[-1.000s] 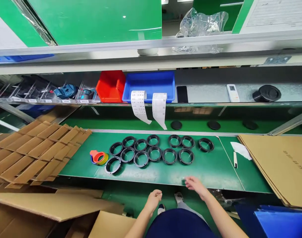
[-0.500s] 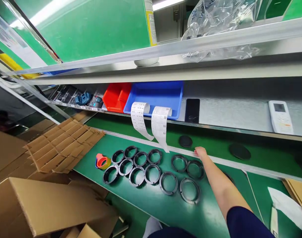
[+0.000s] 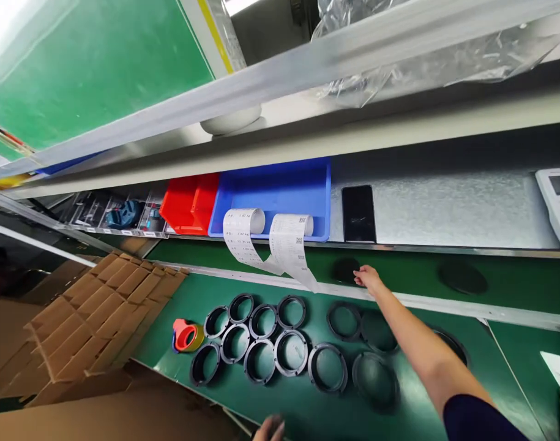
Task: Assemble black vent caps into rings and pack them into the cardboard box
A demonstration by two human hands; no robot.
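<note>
My right hand [image 3: 368, 279] reaches to the back edge of the green bench, fingertips drawn together at the right side of a flat black disc [image 3: 343, 270]. Whether anything is between those fingers is too small to make out. My left hand [image 3: 269, 428] enters at the bottom edge, smeared by motion. Several black rings [image 3: 291, 353] lie in rows on the bench between my hands. A few more black rings [image 3: 344, 321] are left of my right forearm, and another black ring [image 3: 453, 344] is partly hidden behind it.
Rolls of tape [image 3: 188, 337] lie left of the rings. Cardboard dividers [image 3: 100, 306] are stacked at the left. On the shelf are a blue tray [image 3: 273, 184] with hanging printed paper strips [image 3: 289, 245], a red bin [image 3: 190, 205] and a phone [image 3: 358, 213]. Another black disc [image 3: 463, 277] is right.
My view has shifted closer to the shelf. My right hand has moved left up to the black disc, its fingers reaching forward. My left hand has come into view at the bottom.
</note>
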